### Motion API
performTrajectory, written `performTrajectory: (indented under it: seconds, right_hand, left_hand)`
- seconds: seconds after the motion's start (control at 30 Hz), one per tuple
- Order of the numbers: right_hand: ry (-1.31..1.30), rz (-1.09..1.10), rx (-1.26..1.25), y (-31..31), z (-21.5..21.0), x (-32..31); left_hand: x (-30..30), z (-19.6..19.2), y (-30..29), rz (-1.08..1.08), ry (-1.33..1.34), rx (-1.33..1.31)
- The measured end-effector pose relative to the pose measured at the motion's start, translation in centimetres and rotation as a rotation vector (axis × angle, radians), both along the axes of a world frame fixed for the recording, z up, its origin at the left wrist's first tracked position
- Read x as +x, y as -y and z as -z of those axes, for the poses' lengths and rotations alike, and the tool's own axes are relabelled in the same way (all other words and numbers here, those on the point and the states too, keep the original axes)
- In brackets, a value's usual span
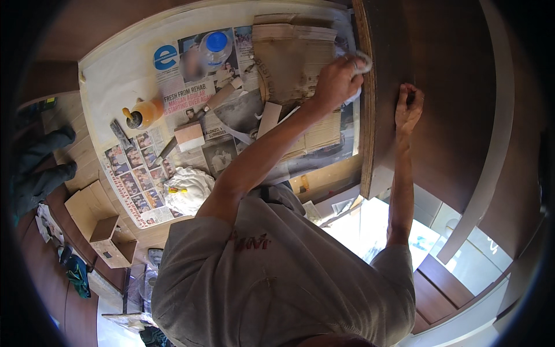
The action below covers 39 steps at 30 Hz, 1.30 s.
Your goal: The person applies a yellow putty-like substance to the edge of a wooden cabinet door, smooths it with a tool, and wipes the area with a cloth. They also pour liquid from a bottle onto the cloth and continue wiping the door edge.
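Note:
My left hand [338, 81] is closed round a wad of white cloth [363, 62], which touches the raw edge of a dark brown wooden panel [445, 87]. Over the face of that panel is my right hand [409, 107], its fingers curled in with the tips together. Whether anything small is between them cannot be made out. Beneath my left hand and forearm lies a flattened piece of brown cardboard [283, 63], stained dark in the middle.
Newspaper [188, 95] covers the table. On it are a clear bottle with a blue cap [217, 41], an orange container [151, 110], a sanding block [189, 136], a scraper [120, 134] and a crumpled white cloth [193, 194]. Another person's legs [43, 159] show at far left.

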State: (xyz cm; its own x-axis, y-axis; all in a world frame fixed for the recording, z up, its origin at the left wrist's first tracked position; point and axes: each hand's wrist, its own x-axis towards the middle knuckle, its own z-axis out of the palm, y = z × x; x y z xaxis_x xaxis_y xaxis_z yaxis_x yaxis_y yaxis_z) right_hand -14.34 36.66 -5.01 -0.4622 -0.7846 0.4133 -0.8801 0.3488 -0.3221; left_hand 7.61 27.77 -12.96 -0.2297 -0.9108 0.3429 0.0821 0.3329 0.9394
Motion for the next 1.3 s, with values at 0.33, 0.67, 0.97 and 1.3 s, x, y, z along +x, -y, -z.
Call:
performTrajectory:
  seconds: [0.33,0.67,0.97,1.3]
  right_hand:
    - [0.012,0.018,0.008,0.1,-0.7,1.1]
    - [-0.031,-0.066,-0.037,0.4,-0.6,1.0]
    - [-0.084,-0.040,-0.050,0.5,-0.1,0.2]
    - [-0.074,-0.006,-0.028,0.5,-0.4,0.9]
  left_hand:
    - [0.1,-0.7,1.5,0.019,-0.060,0.183]
    - [2.7,0.7,-3.6,0.278,0.106,-0.076]
    - [-1.1,-0.1,-1.2,0.005,-0.040,0.005]
    - [4.4,0.0,-5.2,0.171,0.015,0.088]
